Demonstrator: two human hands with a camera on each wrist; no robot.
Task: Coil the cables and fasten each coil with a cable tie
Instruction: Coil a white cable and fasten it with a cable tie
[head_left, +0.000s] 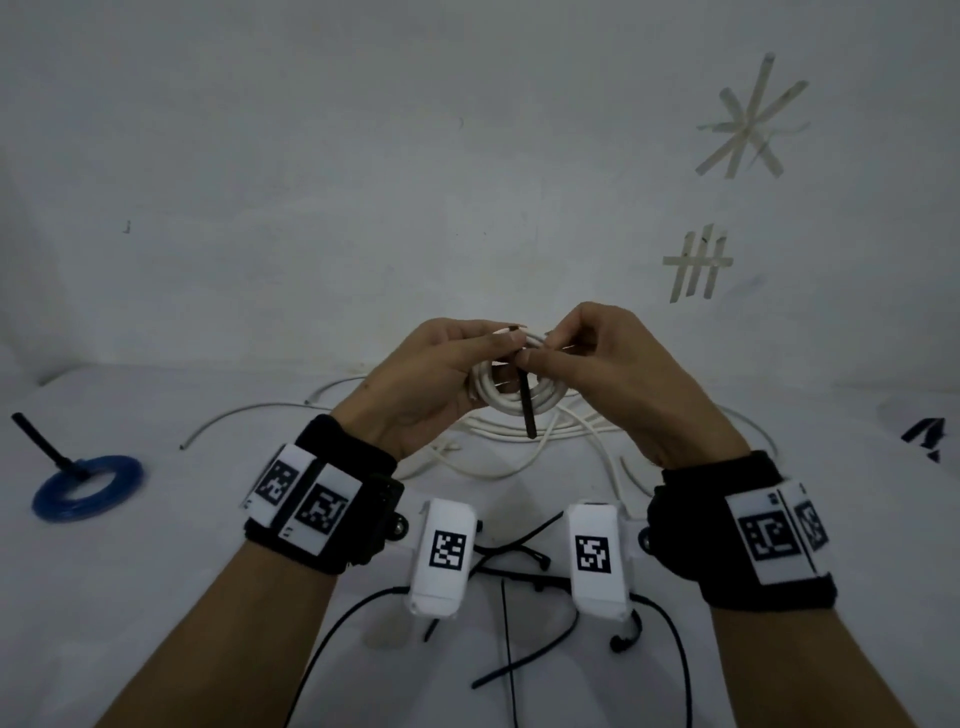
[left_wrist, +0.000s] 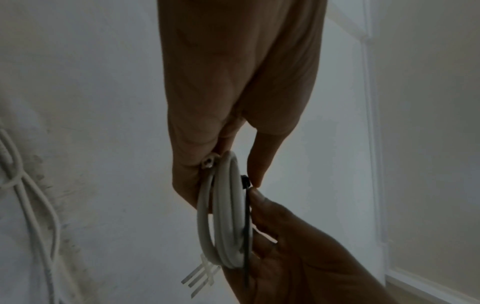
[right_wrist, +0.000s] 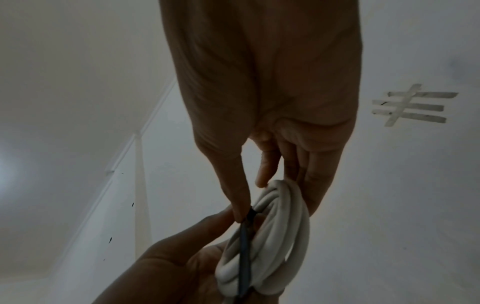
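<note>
- Head view: your left hand (head_left: 421, 374) and right hand (head_left: 618, 374) meet above the tabletop (head_left: 182, 571), both closed around a white cable coil (head_left: 511, 395) held in the air between them.
- Your left hand grips the coil's left side, and your right thumb and forefinger pinch a black cable tie (head_left: 525, 400) at the coil's top; the tie's tail hangs down across the coil's face.
- Loose white cables (head_left: 545, 441) lie tangled on the tabletop just below the coil, and spare black cable ties (head_left: 506, 639) lie near you, between your wrists.
- A blue cable coil (head_left: 85, 486) with a black tie on it sits well apart at the left.
- Tape marks (head_left: 698, 265) are stuck on the wall at the right.
- Left wrist view: your left hand (left_wrist: 233, 102) holds the white cable coil (left_wrist: 223, 216) edge-on, with a cut cable end by the fingers. The black cable tie (left_wrist: 246, 226) runs down the coil's right edge, touching your right hand (left_wrist: 298, 257).
- Right wrist view: your right hand (right_wrist: 265, 102) pinches the black cable tie (right_wrist: 245, 246) against the white cable coil (right_wrist: 280, 236), while your left hand (right_wrist: 168, 273) cups the coil from below.
</note>
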